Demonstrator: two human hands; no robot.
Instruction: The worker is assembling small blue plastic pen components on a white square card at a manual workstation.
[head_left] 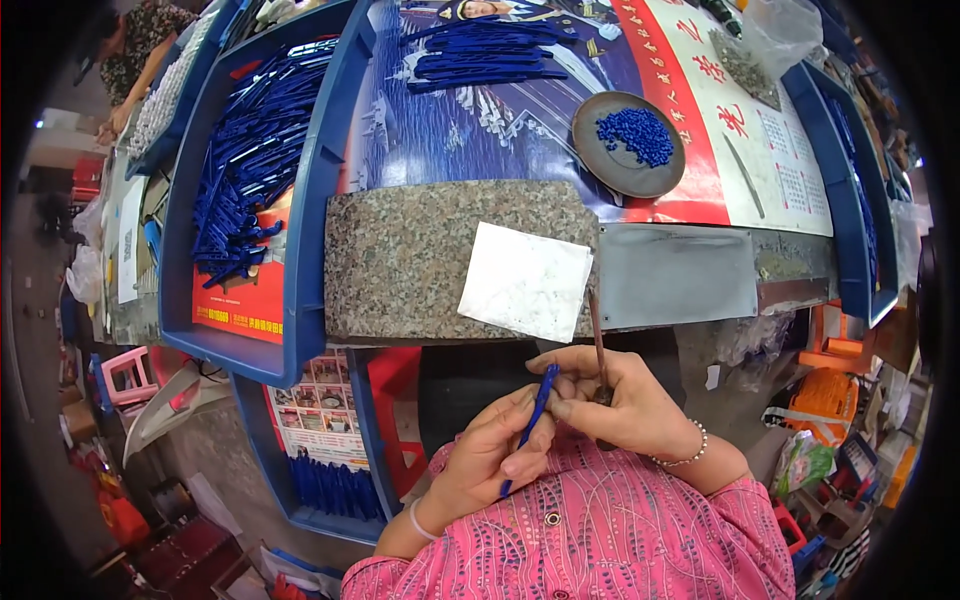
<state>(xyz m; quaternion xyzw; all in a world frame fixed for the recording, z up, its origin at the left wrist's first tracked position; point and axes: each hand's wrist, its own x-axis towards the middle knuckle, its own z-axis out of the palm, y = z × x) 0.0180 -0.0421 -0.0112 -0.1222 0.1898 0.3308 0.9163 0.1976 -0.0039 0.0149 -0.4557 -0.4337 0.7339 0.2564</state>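
Note:
In front of my chest, my left hand grips a slim dark-blue stick-like piece, which slants up toward the right. My right hand is curled close beside the upper part of that piece. From its grip a thin brown rod-like tool points away, its dark lower end partly covered by the fingers. Whether the right fingertips also touch the blue piece I cannot tell. Just beyond my hands, a white square sheet lies on a speckled stone slab, slightly overhanging its near edge.
A blue tray of long blue pieces stands at left. Another blue bin sits lower. More blue strips lie on a poster-covered table. A round dish holds small blue bits. Beside the slab is a grey plate.

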